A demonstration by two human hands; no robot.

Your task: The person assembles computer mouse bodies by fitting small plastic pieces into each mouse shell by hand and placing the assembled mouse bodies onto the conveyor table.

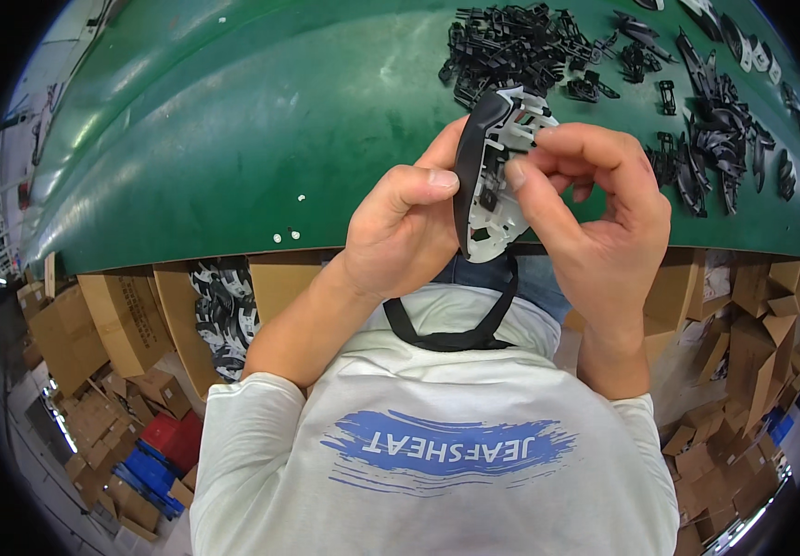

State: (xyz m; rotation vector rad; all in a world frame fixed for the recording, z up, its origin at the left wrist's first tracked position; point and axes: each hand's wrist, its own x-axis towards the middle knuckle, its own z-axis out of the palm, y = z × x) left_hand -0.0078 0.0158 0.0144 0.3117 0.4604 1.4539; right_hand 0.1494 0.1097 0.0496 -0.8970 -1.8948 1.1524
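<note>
A curved plastic shell (470, 171), black outside and white with ribs and openings inside, is held upright on its edge just above the green table's near edge. My left hand (402, 222) is closed on its black side, thumb along the outer face and fingers mostly hidden behind. At the white inner side is my right hand (604, 199), its thumb and index finger curled close together in a pinch against the shell. Dark bits show inside the shell near the thumb tip. Whether a small part sits between those fingertips is hidden.
On the green table (233, 139), a heap of small black plastic parts (511, 51) lies beyond my hands. Black curved pieces (720, 130) spread at the right. Small white bits (295, 234) lie near the front edge. Below stand cardboard boxes (122, 320), one holding black-and-white shells (226, 310).
</note>
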